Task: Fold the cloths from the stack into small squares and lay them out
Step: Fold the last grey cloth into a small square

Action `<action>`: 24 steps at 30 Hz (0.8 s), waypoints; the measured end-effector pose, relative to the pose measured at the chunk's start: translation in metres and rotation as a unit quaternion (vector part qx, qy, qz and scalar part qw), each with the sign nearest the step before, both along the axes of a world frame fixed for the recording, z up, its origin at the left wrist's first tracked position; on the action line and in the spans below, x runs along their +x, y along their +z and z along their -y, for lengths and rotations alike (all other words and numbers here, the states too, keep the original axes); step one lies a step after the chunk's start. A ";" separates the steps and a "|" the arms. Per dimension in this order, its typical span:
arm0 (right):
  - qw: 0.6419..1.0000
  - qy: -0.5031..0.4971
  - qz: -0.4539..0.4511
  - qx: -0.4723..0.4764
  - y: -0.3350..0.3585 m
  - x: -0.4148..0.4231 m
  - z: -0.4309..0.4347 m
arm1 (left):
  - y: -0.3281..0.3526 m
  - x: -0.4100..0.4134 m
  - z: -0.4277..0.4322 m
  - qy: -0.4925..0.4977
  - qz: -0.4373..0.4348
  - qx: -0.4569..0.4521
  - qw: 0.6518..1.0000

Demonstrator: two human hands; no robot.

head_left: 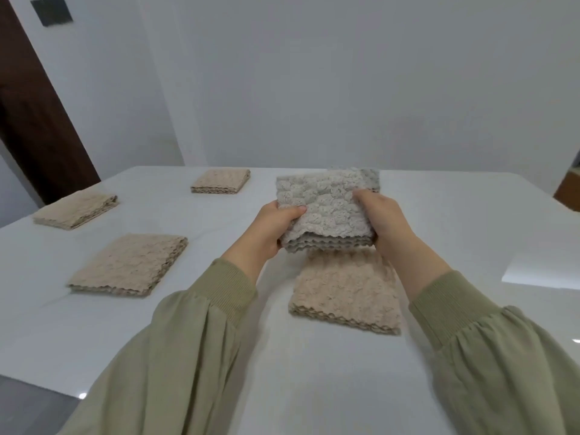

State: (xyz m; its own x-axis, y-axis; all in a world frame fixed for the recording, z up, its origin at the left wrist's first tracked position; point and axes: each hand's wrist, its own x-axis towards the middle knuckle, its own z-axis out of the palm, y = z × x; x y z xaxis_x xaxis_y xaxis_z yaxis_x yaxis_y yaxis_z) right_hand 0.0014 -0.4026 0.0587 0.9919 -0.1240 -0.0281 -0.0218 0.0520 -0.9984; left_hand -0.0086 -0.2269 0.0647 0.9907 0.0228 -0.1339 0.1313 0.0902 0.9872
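Note:
A folded grey textured cloth (326, 211) is held up above the white table (219, 340), its layered edge facing me. My left hand (273, 227) grips its left side with the thumb on top. My right hand (383, 218) grips its right side. Directly below it lies a folded beige cloth (345, 293) on the table. Three more folded beige cloths lie spread out: one at the left front (128, 265), one at the far left (75, 210), one at the back (221, 181).
The table's far edge meets a plain white wall. A dark wooden door frame (37, 114) stands at the left. The table's near left edge (47, 387) drops to a grey floor.

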 end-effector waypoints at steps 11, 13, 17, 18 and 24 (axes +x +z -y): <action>0.975 -0.161 0.029 -0.152 -0.021 0.045 0.105 | 0.000 0.063 0.127 -0.080 -0.069 0.103 0.989; 0.968 -0.176 0.006 -0.179 -0.021 0.049 0.122 | 0.001 0.073 0.149 -0.096 -0.100 0.092 0.986; 0.960 -0.175 -0.059 -0.212 -0.011 0.039 0.161 | 0.004 0.079 0.192 -0.119 -0.167 0.079 0.976; 0.959 -0.168 -0.075 -0.218 -0.007 0.035 0.172 | 0.005 0.079 0.203 -0.120 -0.180 0.076 0.973; 0.958 -0.157 -0.138 -0.194 0.024 0.007 0.244 | 0.019 0.063 0.264 -0.106 -0.254 0.091 0.957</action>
